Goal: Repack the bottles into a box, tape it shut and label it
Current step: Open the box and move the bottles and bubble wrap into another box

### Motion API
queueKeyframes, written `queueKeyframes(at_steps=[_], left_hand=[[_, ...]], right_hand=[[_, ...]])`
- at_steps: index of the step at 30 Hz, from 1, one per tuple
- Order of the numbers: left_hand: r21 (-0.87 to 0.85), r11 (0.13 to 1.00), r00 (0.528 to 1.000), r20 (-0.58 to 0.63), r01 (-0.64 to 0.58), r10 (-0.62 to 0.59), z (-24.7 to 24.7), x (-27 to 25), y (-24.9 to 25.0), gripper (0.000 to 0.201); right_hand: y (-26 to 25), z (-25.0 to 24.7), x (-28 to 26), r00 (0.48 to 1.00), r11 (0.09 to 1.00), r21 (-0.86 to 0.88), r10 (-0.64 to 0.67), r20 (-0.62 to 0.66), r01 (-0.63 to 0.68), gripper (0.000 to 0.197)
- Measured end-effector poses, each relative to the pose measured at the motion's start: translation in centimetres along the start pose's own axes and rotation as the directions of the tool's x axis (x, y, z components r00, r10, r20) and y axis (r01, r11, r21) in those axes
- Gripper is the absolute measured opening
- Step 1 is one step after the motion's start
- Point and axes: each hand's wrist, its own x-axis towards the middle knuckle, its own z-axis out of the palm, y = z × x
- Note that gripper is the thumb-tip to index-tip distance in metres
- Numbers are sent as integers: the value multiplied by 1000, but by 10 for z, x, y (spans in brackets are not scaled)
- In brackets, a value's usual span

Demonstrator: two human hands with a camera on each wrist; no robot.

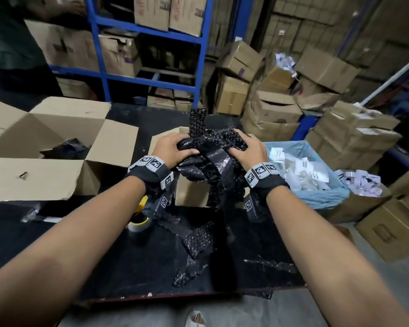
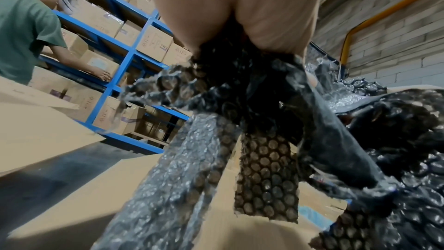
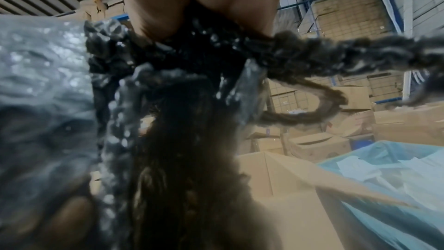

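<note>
A crumpled bundle of black bubble wrap [image 1: 210, 154] is held up over a small open cardboard box [image 1: 191, 192] in the middle of the black table. My left hand [image 1: 172, 147] grips its left side and my right hand [image 1: 246, 147] grips its right side. Strips hang from the bundle toward the table. Seen from the left wrist, the bubble wrap [image 2: 264, 140] trails from my palm over the box [image 2: 108, 187]. The right wrist view has the bubble wrap [image 3: 182, 102] bunched under my palm. No bottles show. A roll of tape [image 1: 139, 223] sits under my left forearm.
A large open cardboard box [image 1: 45, 147] stands at the left with black wrap inside. At the right a blue-lined bin [image 1: 312, 175] holds white paper labels. Blue shelving [image 1: 149, 55] and stacked boxes fill the back. Another person [image 2: 26, 31] works at the shelves. More bubble wrap scraps [image 1: 198, 241] lie on the table.
</note>
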Motion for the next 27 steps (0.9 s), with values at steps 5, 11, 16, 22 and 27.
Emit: queueKeyframes(at_steps=[5,11,16,22,27], left_hand=[[46,999,1000,-25,12,-10,21,70,0,54],[61,992,994,-32,110,-109,50,148,-15,58],[54,973,975,-17,224,-224,78,187,-34,59],[140,922,926,63,360,-372,120,199,-65,59],[354,844,808,295,403,-509,154,189,-88,58]], right_hand=[[19,6,77,999,1000,8,-26,-36,26,55],[46,29,178,1000,996,86,-22,1,22,57],[65,59,230,997,994,106,-19,73,11,58],[93,111,239,957,986,70,129,260,-152,69],[111,143,228,806,960,58,197,558,-275,58]])
